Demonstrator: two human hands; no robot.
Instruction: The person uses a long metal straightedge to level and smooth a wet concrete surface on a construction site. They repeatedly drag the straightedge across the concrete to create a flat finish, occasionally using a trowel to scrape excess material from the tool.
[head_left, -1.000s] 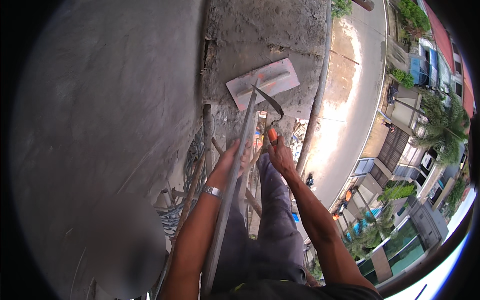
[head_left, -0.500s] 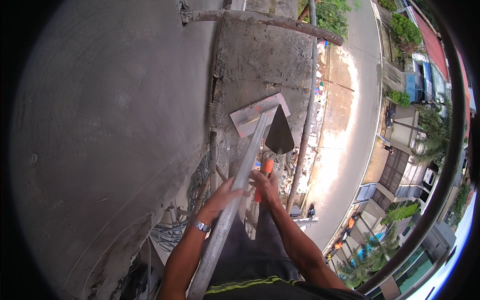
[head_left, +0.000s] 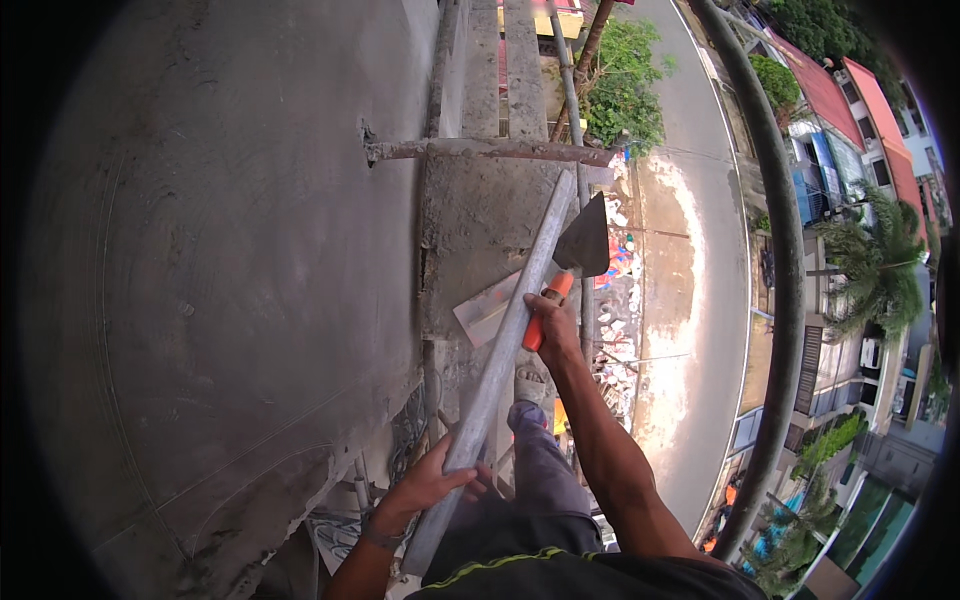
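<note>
A long grey straightedge bar [head_left: 532, 258] runs from low centre up over the scaffold planks. My left hand [head_left: 440, 475] is closed on its lower part, thumb across it. My right hand [head_left: 555, 322] is closed on the orange handle of a pointed trowel [head_left: 585, 238], right beside the bar's upper half. A pale rectangular float [head_left: 472, 313], marked with pink, lies on the cement-crusted plank [head_left: 470, 205] under the bar, partly hidden by it. One shoe [head_left: 529, 386] shows on the planks below my right hand.
A smooth grey plastered wall [head_left: 220, 250] fills the left. A rusty tube [head_left: 480, 147] crosses above the planks; a thick rail [head_left: 775, 230] curves along the right. Beyond lie a street [head_left: 700, 320] far below, rubble, trees [head_left: 620, 90] and red-roofed buildings [head_left: 880, 120]. Coiled cables [head_left: 405, 440] hang low left.
The view has shifted forward along the planks. The bar and trowel have moved up and right, my right hand rising with them. My left hand sits lower on the bar, and a shoe shows.
</note>
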